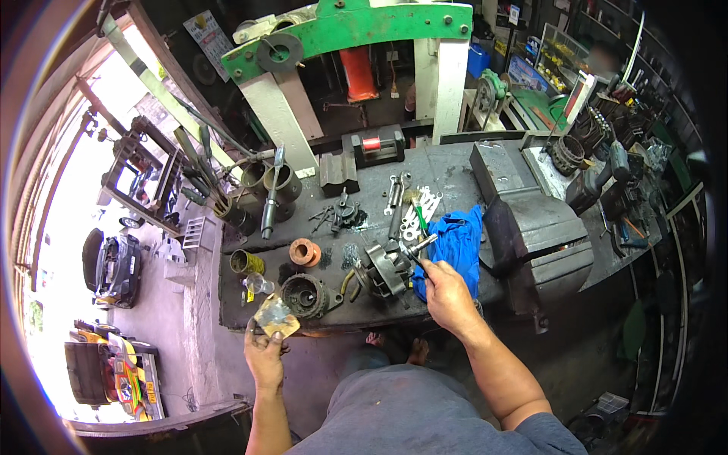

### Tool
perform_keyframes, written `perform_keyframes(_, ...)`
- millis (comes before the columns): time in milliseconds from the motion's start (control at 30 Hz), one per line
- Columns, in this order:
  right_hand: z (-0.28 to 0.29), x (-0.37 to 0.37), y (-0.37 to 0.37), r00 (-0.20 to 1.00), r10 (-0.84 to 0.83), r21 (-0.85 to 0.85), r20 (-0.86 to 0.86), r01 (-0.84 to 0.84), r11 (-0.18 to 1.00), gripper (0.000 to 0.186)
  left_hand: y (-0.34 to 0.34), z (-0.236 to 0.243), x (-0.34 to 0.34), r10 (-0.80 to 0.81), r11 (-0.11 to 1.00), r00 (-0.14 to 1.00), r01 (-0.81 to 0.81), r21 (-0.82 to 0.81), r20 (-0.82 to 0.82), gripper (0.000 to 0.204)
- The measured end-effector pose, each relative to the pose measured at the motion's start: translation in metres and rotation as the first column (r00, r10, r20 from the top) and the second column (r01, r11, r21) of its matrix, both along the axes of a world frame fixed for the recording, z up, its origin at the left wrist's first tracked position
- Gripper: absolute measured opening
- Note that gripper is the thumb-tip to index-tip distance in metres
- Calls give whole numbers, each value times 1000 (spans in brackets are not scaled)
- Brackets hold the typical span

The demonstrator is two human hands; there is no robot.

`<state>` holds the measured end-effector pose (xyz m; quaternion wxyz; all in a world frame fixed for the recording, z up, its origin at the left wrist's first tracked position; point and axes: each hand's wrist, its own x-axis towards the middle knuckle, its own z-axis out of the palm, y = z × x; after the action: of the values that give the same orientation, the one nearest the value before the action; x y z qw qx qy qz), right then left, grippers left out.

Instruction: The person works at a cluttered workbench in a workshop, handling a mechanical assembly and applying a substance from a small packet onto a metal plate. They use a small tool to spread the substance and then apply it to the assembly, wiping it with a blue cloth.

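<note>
At the bench (447, 168), my left hand (265, 353) is pinching a stained sheet (277, 315)
My right hand (451, 299) is curling, grip unclear; slackness could be letting the rotor (385, 271) roll

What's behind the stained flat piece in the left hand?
Beyond the stained flat piece in the left hand are a clear container and a round metal housing; whatever the piece itself covers can't be seen.

This is a vehicle repair workshop: a dark, grimy workbench (451, 164) carries a heavy bench vise (531, 216), combination wrenches (431, 206) and an alternator's claw-pole rotor (385, 273); a green-and-white press frame (364, 36) stands behind it, and through the open left side a dark car (121, 273) shows with its hood (92, 258) raised
</note>
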<state>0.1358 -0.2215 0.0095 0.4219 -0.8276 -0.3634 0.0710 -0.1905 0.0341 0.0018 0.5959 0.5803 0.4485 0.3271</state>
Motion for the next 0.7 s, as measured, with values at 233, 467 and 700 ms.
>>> perform_keyframes(233, 13, -18, 16, 996, -81, -35, -40, 80, 996, 42, 64, -14, -3, -75, 997, 991, 78, 23, -108, 84)
perform_keyframes(467, 20, -34, 24, 983, -184, -83, 7, 184, 979, 41, 100, -32, 114, -379, 877, 840, 460, 139, -389, 72)
perform_keyframes(700, 21, -47, 28, 961, -277, -94, -6, 275, 957, 40, 140, -84, 207, -537, 808, 735, 590, 0, -414, 60)
